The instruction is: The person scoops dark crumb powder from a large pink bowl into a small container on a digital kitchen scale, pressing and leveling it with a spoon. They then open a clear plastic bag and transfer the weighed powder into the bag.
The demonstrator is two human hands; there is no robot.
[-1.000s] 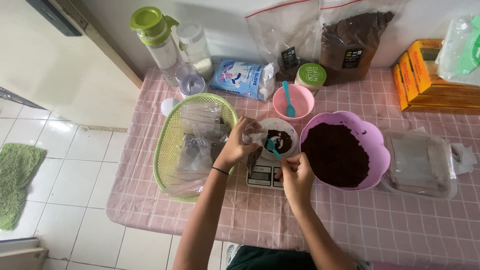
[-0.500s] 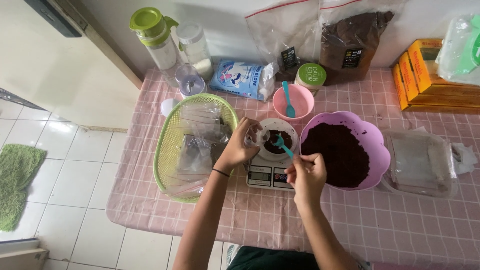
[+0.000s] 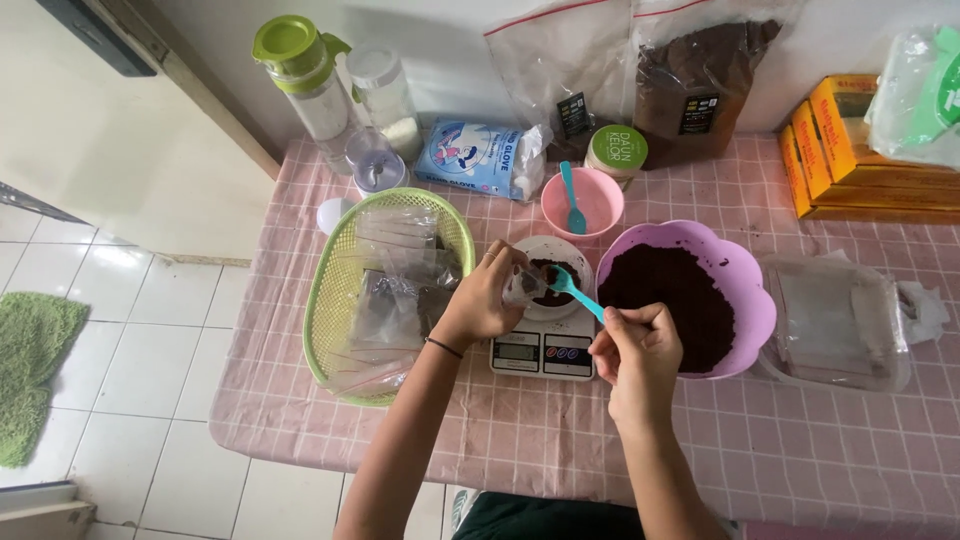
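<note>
Two hands filling a small pouch over a kitchen scale.
Left hand (image 3: 483, 300) grips clear pouch (image 3: 524, 286); right hand (image 3: 636, 350) pinches teal spoon (image 3: 572, 291), bowl at pouch mouth. White scale (image 3: 545, 345) beneath; purple bowl (image 3: 752, 300) at 3 o'clock, green basket (image 3: 330, 290) at 9.

hidden and cropped parts around the weighing work

the left hand (image 3: 484, 300) covers most of the small clear bag (image 3: 522, 287) it grips, and the teal spoon (image 3: 573, 290) bowl is sunk in dark powder there; the kitchen scale (image 3: 545, 350) display is too small to read. the yellow boxes (image 3: 850, 140) and a plastic bag (image 3: 920, 90) run off the right edge; both forearms leave the near edge.
</note>
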